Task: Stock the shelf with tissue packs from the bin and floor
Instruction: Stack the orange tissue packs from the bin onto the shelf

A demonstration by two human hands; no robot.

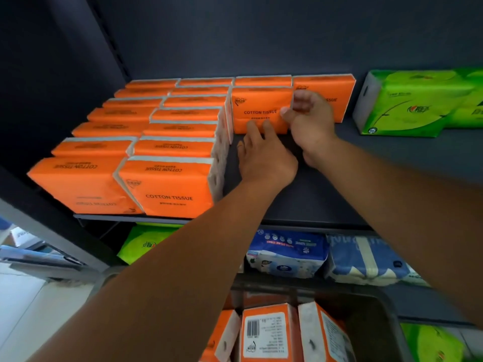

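Observation:
An orange "COTTON TISSUE" pack (258, 105) stands upright near the back of the dark shelf (366, 178). My left hand (264, 155) reaches in, its straight fingertips touching the pack's lower front. My right hand (311, 121) is at the pack's right edge, blurred, its thumb against the front and its fingers loosely curled. Another orange pack (339, 87) stands just behind to the right. Two full rows of orange packs (167, 184) fill the shelf's left side. More orange packs (266, 333) stand in the grey bin (386, 309) below.
Green tissue packs (413, 105) sit at the shelf's right end. On the lower shelf lie blue-and-white packs (287, 254) and a green pack (143, 244). Bare shelf surface stretches in front of the hands toward the shelf's front edge.

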